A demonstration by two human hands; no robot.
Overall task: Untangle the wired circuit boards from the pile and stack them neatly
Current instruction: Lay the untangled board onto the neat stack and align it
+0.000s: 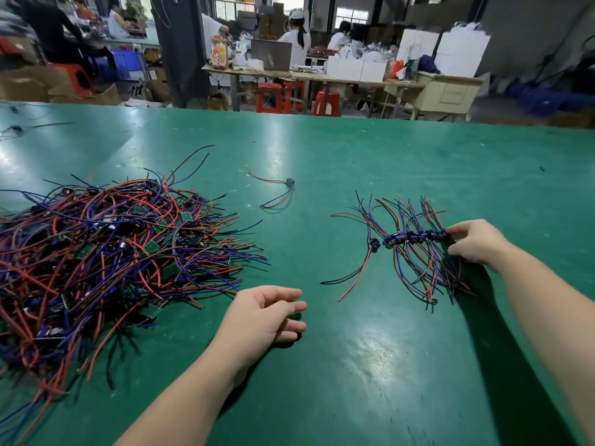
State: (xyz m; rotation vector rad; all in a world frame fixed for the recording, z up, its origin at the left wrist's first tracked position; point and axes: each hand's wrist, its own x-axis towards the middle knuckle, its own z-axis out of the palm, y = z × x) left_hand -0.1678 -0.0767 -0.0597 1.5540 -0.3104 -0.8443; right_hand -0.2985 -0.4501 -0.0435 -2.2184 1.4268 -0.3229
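A big tangled pile (106, 249) of small green circuit boards with red, blue and black wires covers the left of the green table. On the right lies a neat row of sorted boards (415, 237), their wires fanned out front and back. One wired board (375, 243) lies just left of that row, slightly apart. Another single wired board (290, 182) lies farther back in the middle. My right hand (476, 243) pinches the right end of the row with its fingertips. My left hand (267, 317) hovers over the table beside the pile's right edge, fingers relaxed and holding nothing.
The green table (354, 349) stretches wide, with its far edge at the back. Beyond it stand other workbenches (309, 75) with boxes, red stools (328, 103), and several people at work. A few stray wires (19, 128) lie at the far left.
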